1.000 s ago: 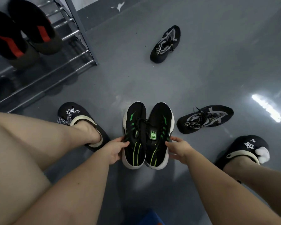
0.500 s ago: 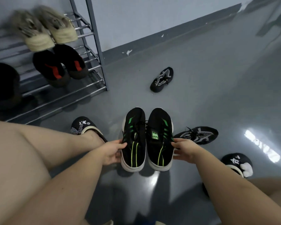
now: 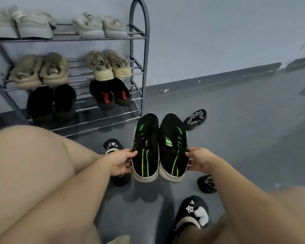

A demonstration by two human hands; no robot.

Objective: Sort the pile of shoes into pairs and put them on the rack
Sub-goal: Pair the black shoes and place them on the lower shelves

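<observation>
The pair of black sneakers with green stripes (image 3: pixel 158 148) is now lifted clear of the floor and held side by side, higher and nearer the shoe rack (image 3: pixel 139 67) than a second ago. The left hand (image 3: pixel 121 162) grips the left shoe's outer side, the right hand (image 3: pixel 198 162) the right shoe's, fingers curled onto each. The pairing looks done; placing remains, probably on the rack's bottom shelf, though its free space is blurred. Two black patterned shoes (image 3: pixel 195 118) lie apart on the floor.

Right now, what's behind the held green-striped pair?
Behind the green-striped pair, a patterned black shoe lies on the floor, its near end covered. Floor directly beneath is hidden.
</observation>
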